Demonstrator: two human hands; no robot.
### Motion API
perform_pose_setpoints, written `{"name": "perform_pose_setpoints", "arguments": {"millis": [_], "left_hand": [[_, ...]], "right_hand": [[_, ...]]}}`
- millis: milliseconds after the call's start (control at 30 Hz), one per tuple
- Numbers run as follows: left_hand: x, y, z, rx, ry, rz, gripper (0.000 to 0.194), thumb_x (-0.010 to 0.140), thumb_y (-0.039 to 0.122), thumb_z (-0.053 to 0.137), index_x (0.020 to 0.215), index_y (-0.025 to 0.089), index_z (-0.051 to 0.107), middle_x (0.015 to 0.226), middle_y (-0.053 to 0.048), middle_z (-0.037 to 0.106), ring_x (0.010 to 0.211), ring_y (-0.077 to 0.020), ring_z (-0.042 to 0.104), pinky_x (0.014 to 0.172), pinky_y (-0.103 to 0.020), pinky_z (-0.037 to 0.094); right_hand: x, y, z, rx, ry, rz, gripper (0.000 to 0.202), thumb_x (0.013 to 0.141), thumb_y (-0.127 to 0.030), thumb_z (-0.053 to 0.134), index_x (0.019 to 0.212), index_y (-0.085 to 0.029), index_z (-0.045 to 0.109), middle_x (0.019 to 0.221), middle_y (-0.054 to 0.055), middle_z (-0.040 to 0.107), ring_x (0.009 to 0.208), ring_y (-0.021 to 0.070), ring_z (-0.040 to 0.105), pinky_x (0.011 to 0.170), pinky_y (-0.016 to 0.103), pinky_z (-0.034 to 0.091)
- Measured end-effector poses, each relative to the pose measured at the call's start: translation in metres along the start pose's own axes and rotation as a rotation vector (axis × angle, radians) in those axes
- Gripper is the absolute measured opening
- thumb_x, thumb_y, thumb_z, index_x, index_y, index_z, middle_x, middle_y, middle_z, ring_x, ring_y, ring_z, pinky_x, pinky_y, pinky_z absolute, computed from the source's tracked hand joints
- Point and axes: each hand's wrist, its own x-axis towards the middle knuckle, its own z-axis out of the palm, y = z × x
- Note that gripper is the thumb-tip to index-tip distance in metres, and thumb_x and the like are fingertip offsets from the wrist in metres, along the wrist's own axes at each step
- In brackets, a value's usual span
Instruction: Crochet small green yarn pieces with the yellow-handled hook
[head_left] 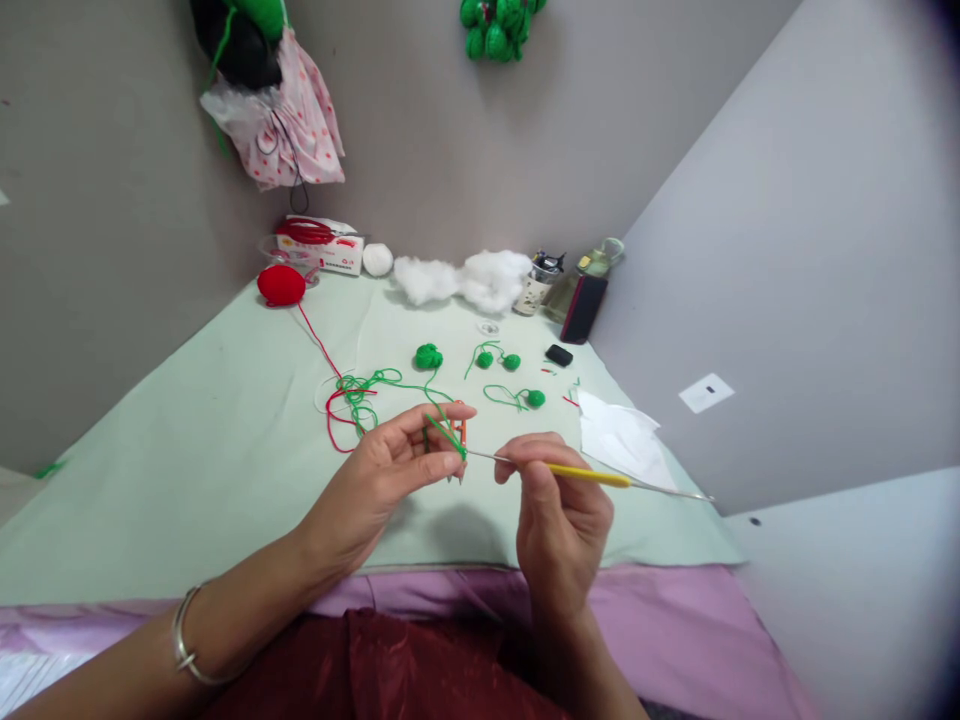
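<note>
Currently the left hand (pixel 401 455) pinches a small piece of green yarn work (pixel 460 452) between thumb and fingers, above the front part of the pale green tabletop (pixel 225 480). The right hand (pixel 562 500) closes its fingers around the yellow grip of a crochet hook (pixel 592 475), whose thin front end reaches the green work. A small orange-handled tool (pixel 463 432) shows at the left fingers, which partly hide it; how it is held I cannot tell.

Just beyond the left hand lies a loose green tangle (pixel 364 390), crossed by a red strand that runs back to a red yarn ball (pixel 282 286). A green yarn ball (pixel 428 356) sits near this tangle, and strands trail from that area to the left fingers. To its right rest three little green balls (pixel 535 399) with loose tails, then a small black object (pixel 559 355). White paper (pixel 619 440) lies beyond the right hand, near the table's right edge.

Along the back stand a white box (pixel 341 255), a white ball (pixel 377 260), fluffy white stuffing (pixel 495 282), a pen cup (pixel 532 290), a greenish bottle (pixel 596 262) and a leaning phone (pixel 585 310). A pink dotted bag (pixel 307 120) and a green bundle (pixel 495 28) hang above.
</note>
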Motion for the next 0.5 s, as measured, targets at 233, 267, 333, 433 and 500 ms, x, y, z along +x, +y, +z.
{"name": "perform_pose_setpoints", "arguments": {"millis": [233,267,333,433,500], "left_hand": [[-0.0003,0.0022,0.0024,-0.034,-0.009,-0.002,0.031,0.084,0.024,0.084,0.115,0.027,0.081,0.081,0.002,0.067,0.081,-0.0131,0.063,0.082,-0.026,0.046],[-0.0004,0.0023,0.0023,-0.039,-0.010,-0.005,0.032,0.084,0.024,0.085,0.115,0.026,0.081,0.081,0.002,0.068,0.081,-0.0131,0.063,0.082,-0.026,0.047],[-0.0004,0.0021,0.0021,-0.044,-0.015,-0.012,0.035,0.083,0.024,0.086,0.117,0.026,0.080,0.082,0.002,0.068,0.081,-0.0132,0.063,0.082,-0.026,0.047],[0.0000,0.0015,0.0017,-0.048,-0.031,-0.019,0.040,0.082,0.025,0.087,0.122,0.027,0.079,0.081,0.003,0.069,0.080,-0.0128,0.063,0.082,-0.026,0.047],[-0.0001,0.0012,0.0016,-0.047,-0.036,-0.024,0.042,0.083,0.025,0.087,0.124,0.027,0.078,0.080,0.004,0.069,0.079,-0.0122,0.063,0.082,-0.025,0.047]], "right_hand": [[0.0000,0.0015,0.0002,0.030,-0.020,0.039,0.019,0.102,-0.020,0.062,0.094,-0.027,0.077,0.082,0.001,0.068,0.075,0.0162,0.060,0.071,0.033,0.049],[0.0004,0.0021,0.0002,0.064,-0.023,0.065,0.019,0.102,-0.021,0.062,0.094,-0.027,0.077,0.082,0.001,0.068,0.075,0.0158,0.060,0.071,0.033,0.049],[0.0016,0.0030,0.0003,0.147,-0.028,0.125,0.017,0.102,-0.024,0.063,0.093,-0.026,0.077,0.080,0.000,0.066,0.074,0.0148,0.060,0.071,0.031,0.049],[0.0042,0.0029,0.0011,0.252,-0.013,0.200,0.016,0.100,-0.030,0.067,0.089,-0.024,0.077,0.077,0.000,0.065,0.069,0.0136,0.060,0.068,0.030,0.050],[0.0056,0.0021,0.0020,0.306,-0.008,0.235,0.016,0.098,-0.033,0.070,0.087,-0.024,0.078,0.075,0.000,0.064,0.067,0.0131,0.059,0.066,0.029,0.051]]}}
